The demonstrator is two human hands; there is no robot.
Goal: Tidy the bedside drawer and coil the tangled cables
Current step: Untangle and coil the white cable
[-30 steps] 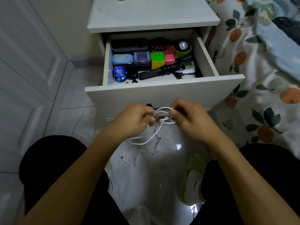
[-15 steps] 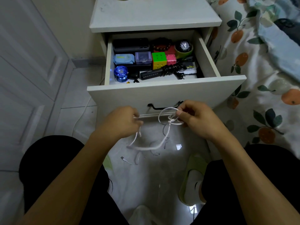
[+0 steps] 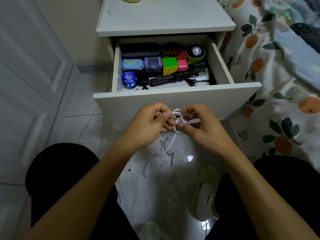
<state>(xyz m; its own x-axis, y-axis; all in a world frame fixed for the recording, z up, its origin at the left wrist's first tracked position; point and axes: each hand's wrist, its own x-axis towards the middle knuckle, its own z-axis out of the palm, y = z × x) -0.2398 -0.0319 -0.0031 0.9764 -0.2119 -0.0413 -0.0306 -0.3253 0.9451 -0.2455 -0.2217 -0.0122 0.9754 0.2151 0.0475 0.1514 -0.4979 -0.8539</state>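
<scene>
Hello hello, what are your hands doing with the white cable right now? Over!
Left hand and right hand both pinching the white cable. Tail dangling, uncoiled. Drawer open behind; nothing in the way.

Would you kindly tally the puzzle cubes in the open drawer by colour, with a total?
Multicoloured cube, green face up: 1
Pink cube: 1
Total: 2
</scene>
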